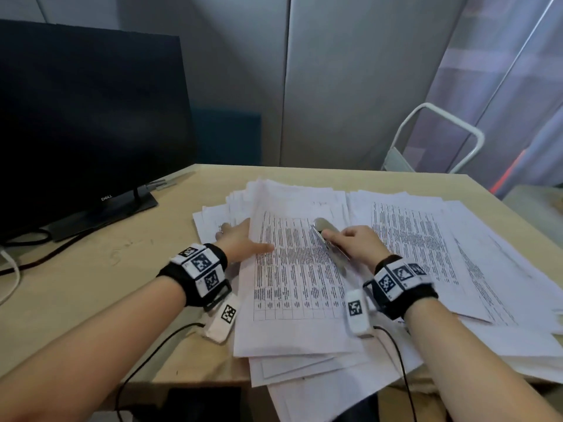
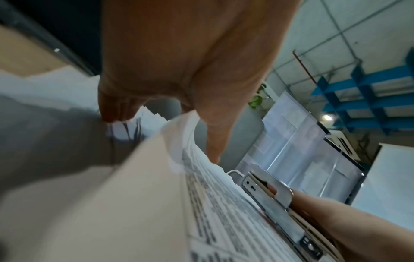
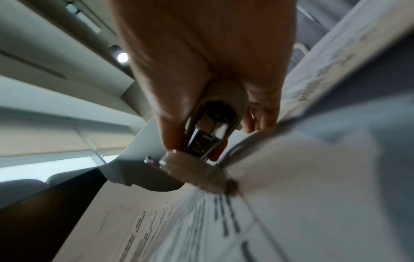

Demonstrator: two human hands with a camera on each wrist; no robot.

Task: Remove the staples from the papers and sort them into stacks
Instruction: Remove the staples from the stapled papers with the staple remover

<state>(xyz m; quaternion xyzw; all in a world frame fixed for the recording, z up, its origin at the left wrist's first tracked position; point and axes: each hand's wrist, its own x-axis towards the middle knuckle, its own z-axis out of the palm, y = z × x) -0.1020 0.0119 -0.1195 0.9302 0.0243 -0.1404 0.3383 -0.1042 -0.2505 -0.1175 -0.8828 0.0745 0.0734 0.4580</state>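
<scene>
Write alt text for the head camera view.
A person's right hand grips a silver metal stapler over white printed table sheets, while the left hand holds those sheets' left edge. Loose paper stacks cover a light wooden desk, with a dark Dell monitor at left.

Matt white paper sheets; shiny metal stapler; pale wood-look desk
</scene>
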